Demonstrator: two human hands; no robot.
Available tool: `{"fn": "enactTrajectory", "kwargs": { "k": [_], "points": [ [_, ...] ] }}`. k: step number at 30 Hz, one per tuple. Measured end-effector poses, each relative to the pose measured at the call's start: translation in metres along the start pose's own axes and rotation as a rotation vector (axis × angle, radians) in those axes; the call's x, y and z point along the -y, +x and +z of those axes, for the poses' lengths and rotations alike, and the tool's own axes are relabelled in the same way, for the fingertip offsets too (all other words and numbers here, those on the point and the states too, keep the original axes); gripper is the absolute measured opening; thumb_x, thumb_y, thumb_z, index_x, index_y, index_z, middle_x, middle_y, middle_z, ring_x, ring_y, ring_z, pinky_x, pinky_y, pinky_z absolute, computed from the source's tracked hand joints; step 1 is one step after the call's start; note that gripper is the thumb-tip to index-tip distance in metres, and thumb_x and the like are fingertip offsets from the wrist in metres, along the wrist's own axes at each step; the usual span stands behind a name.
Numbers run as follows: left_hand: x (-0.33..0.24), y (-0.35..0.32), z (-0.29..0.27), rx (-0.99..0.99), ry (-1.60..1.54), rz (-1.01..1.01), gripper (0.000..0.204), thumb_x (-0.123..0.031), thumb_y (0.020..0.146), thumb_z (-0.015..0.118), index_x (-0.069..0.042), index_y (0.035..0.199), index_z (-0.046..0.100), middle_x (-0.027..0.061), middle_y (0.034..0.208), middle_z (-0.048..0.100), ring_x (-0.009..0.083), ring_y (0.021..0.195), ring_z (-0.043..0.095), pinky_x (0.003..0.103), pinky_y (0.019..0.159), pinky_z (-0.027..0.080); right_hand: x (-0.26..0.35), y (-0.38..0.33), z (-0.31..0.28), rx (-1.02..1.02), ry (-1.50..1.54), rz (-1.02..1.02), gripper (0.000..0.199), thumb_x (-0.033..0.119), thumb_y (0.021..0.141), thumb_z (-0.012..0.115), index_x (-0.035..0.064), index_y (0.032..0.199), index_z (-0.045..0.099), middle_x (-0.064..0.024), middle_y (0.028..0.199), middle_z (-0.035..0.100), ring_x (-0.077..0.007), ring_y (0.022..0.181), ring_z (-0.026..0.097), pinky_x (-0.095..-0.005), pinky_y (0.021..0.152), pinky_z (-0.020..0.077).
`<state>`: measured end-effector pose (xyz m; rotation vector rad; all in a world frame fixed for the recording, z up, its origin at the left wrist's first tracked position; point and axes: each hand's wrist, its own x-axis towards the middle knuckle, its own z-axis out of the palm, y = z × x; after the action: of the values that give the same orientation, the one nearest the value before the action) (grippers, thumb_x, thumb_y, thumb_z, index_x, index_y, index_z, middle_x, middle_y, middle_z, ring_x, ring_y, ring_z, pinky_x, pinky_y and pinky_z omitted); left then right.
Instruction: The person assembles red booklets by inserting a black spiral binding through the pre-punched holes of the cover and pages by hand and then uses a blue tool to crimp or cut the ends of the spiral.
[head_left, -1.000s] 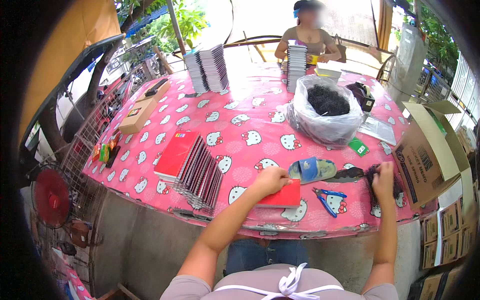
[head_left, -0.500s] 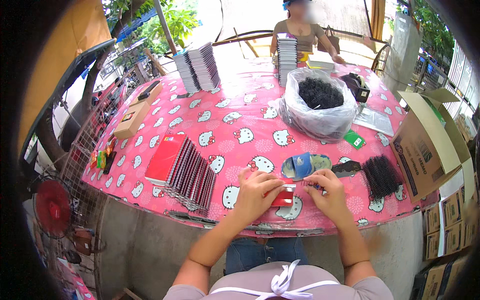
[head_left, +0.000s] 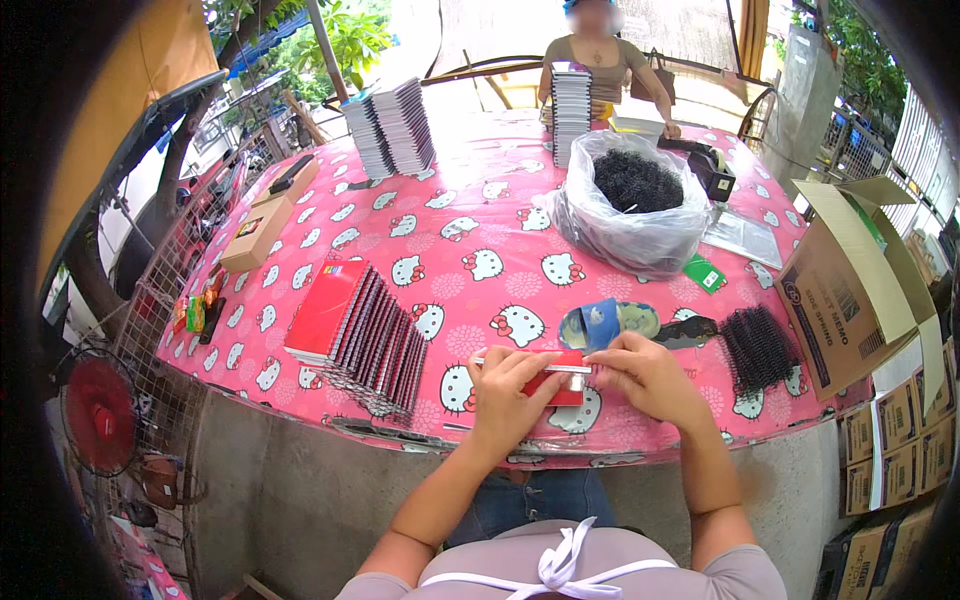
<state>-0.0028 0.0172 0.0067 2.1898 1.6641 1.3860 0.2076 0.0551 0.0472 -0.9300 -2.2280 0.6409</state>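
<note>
My left hand (head_left: 506,392) grips a small red notebook (head_left: 568,392), fingers over its top and thumb on the near side. A pale edge of the notebook faces up and runs to the right. At that right end my right hand (head_left: 650,378) has its fingertips pinched together; what they hold is too small to make out. Just beyond the hands lies a blue slipper-like thing (head_left: 600,324) with a mottled sole. To the right of my right hand is a pile of black spiral coils (head_left: 757,348).
Stacked red spiral notebooks (head_left: 350,325) stand at left. Farther off are a plastic bag (head_left: 630,240) of black coils, a tape dispenser (head_left: 712,175), tall notebook stacks (head_left: 400,130) and a person (head_left: 600,70). An open carton (head_left: 840,290) borders the right edge, a red fan (head_left: 103,412) the left.
My right hand has moved left to the notebook's right end, where its fingertips now meet the edge. My left hand keeps its hold. The person across the table has shifted slightly.
</note>
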Motion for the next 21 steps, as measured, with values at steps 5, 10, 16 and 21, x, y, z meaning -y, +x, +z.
{"fn": "enactTrajectory", "kwargs": {
  "k": [5, 10, 16, 21],
  "points": [
    [0.0, 0.001, 0.001, 0.0, 0.004, 0.0, 0.02, -0.026, 0.071, 0.076, -0.015, 0.087, 0.071, -0.0023, 0.083, 0.067, 0.0166, 0.083, 0.055, 0.04, 0.085, 0.029, -0.002, -0.001, 0.005, -0.037, -0.046, -0.045, 0.026, 0.009, 0.077, 0.069, 0.0071, 0.102, 0.068, -0.0109, 0.08, 0.053, -0.0251, 0.078, 0.059, -0.0348, 0.065, 0.0466],
    [0.0, 0.002, 0.002, -0.009, 0.014, 0.005, 0.019, -0.026, 0.07, 0.077, -0.015, 0.085, 0.071, -0.003, 0.082, 0.067, 0.0162, 0.082, 0.055, 0.039, 0.083, 0.029, -0.01, 0.002, 0.009, 0.031, 0.281, 0.12, 0.024, 0.009, 0.079, 0.068, 0.0046, 0.102, 0.064, -0.0108, 0.08, 0.054, -0.0247, 0.07, 0.058, -0.0333, 0.064, 0.0467],
    [-0.003, 0.004, 0.001, -0.037, 0.052, 0.032, 0.02, -0.024, 0.069, 0.079, -0.014, 0.085, 0.072, -0.0001, 0.078, 0.068, 0.0158, 0.076, 0.055, 0.035, 0.079, 0.033, -0.005, 0.0, 0.02, -0.1, -0.12, -0.028, 0.023, 0.019, 0.082, 0.067, 0.0062, 0.099, 0.057, -0.0105, 0.082, 0.055, -0.0296, 0.072, 0.06, -0.0363, 0.062, 0.0483],
    [0.0, 0.001, 0.003, -0.027, 0.019, 0.008, 0.02, -0.025, 0.069, 0.077, -0.014, 0.085, 0.07, -0.0033, 0.079, 0.065, 0.016, 0.08, 0.054, 0.038, 0.083, 0.029, 0.007, 0.002, 0.027, -0.141, -0.191, -0.052, 0.022, 0.024, 0.082, 0.066, 0.0067, 0.092, 0.056, -0.0107, 0.081, 0.053, -0.0319, 0.074, 0.059, -0.0413, 0.06, 0.0478]
  ]
}}
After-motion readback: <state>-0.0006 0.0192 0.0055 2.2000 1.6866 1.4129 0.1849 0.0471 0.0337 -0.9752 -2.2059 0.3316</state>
